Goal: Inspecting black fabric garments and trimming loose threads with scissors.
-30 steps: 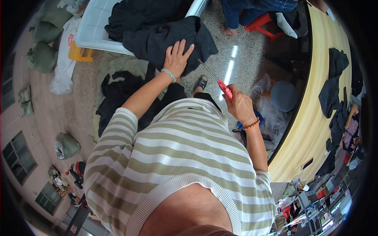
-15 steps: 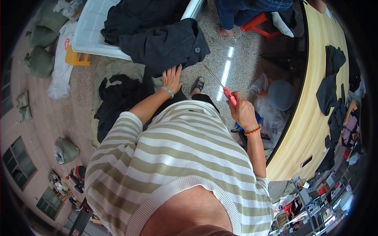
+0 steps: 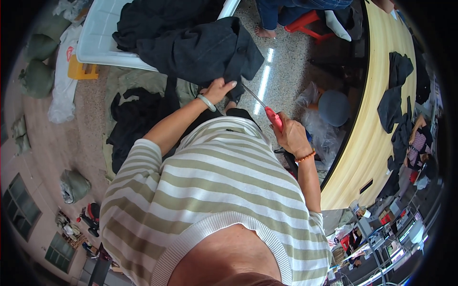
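Note:
A dark garment [image 3: 198,55] hangs over the near edge of a white plastic bin and reaches toward me. My left hand [image 3: 219,90] is closed on its near edge, thumb pointing right. In my right hand [image 3: 292,137] is a screwdriver-like tool [image 3: 273,117] with a red handle and a thin metal shaft. My fingers wrap its handle, and the shaft slants up and left. Its tip is at the garment's lower edge, just right of my left thumb; whether it touches the cloth I cannot tell.
The white bin [image 3: 90,55] holds more dark cloth. Dark garments [image 3: 136,117] lie on a sheet at left. A pale wooden table [image 3: 353,164] curves along the right, bearing dark cloth pieces [image 3: 393,107]. Ahead, a person sits on a red stool [image 3: 305,24]; a round grey seat [image 3: 333,108] stands near the table.
My left hand has gone from lying spread on the garment to gripping its edge, slightly farther right. The garment's front corner has shifted right and down, and the tool's tip now meets its edge.

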`<state>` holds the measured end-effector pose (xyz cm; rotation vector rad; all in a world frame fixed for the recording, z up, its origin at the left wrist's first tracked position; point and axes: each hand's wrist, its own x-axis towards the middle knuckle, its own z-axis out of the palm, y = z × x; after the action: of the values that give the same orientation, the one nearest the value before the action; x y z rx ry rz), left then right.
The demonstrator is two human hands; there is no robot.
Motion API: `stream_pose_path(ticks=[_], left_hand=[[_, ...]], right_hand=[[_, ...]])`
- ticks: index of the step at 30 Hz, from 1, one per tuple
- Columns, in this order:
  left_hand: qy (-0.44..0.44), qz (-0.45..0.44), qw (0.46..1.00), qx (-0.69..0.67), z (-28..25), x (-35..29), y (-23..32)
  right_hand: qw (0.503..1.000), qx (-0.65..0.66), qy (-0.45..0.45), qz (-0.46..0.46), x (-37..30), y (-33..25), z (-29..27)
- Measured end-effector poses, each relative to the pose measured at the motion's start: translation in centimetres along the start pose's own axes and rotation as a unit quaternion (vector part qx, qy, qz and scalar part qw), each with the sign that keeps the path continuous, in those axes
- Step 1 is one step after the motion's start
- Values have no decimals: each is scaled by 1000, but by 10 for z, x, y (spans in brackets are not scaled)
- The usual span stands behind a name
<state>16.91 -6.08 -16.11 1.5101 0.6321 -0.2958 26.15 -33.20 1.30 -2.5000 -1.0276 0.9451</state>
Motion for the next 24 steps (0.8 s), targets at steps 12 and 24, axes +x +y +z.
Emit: stream_pose_path(ticks=[12, 24], left_hand=[[-127, 10, 764, -632, -86, 27, 89], [-121, -34, 800, -587, -101, 25, 93]], right_hand=[[998, -36, 45, -37, 8, -62, -52], [997, -2, 55, -51, 17, -85, -34]])
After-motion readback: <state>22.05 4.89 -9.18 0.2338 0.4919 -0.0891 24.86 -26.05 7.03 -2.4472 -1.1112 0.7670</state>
